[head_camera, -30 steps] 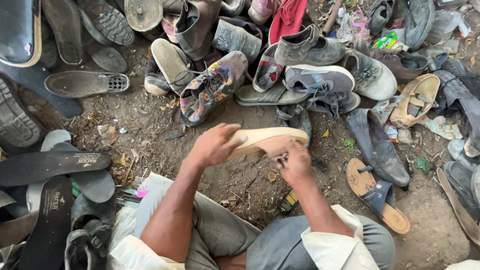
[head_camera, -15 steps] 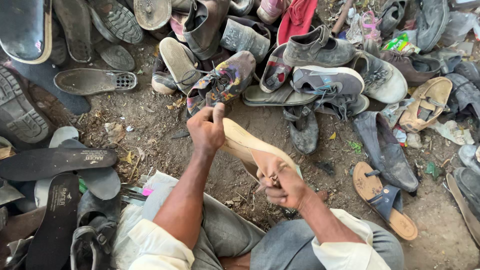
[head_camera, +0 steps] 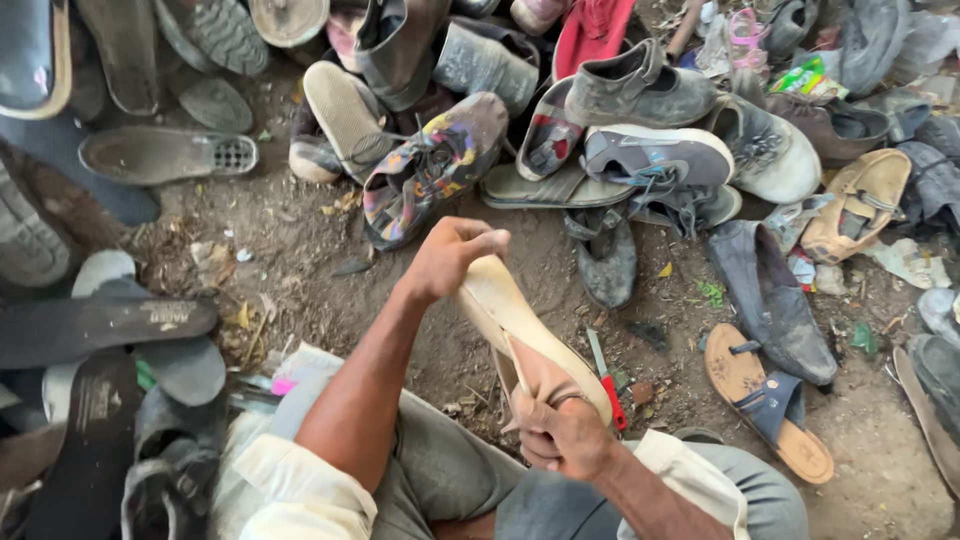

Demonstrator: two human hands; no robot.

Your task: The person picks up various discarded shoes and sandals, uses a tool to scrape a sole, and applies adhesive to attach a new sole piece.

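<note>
My left hand [head_camera: 452, 258] grips the far end of a pale beige shoe sole [head_camera: 520, 322], which slants from upper left down to lower right above my lap. My right hand [head_camera: 562, 438] is closed around its near end, pinching a brown flap of lining [head_camera: 540, 378] that stands up from the sole. A small red-handled blade [head_camera: 606, 383] lies on the dirt just right of the sole. My knees in grey trousers [head_camera: 430, 480] frame the bottom of the view.
A heap of worn shoes fills the far side: a multicoloured sneaker [head_camera: 432, 168], a grey-and-white sneaker [head_camera: 655, 160], a dark shoe [head_camera: 768, 300]. A tan sandal with blue strap [head_camera: 768, 400] lies right. Black soles [head_camera: 95, 330] are stacked at left. Bare dirt [head_camera: 290, 240] lies between.
The sole has swung from lying flat across in front of me to slanting up and away. My left hand rose to its far end; my right hand drew in toward my lap.
</note>
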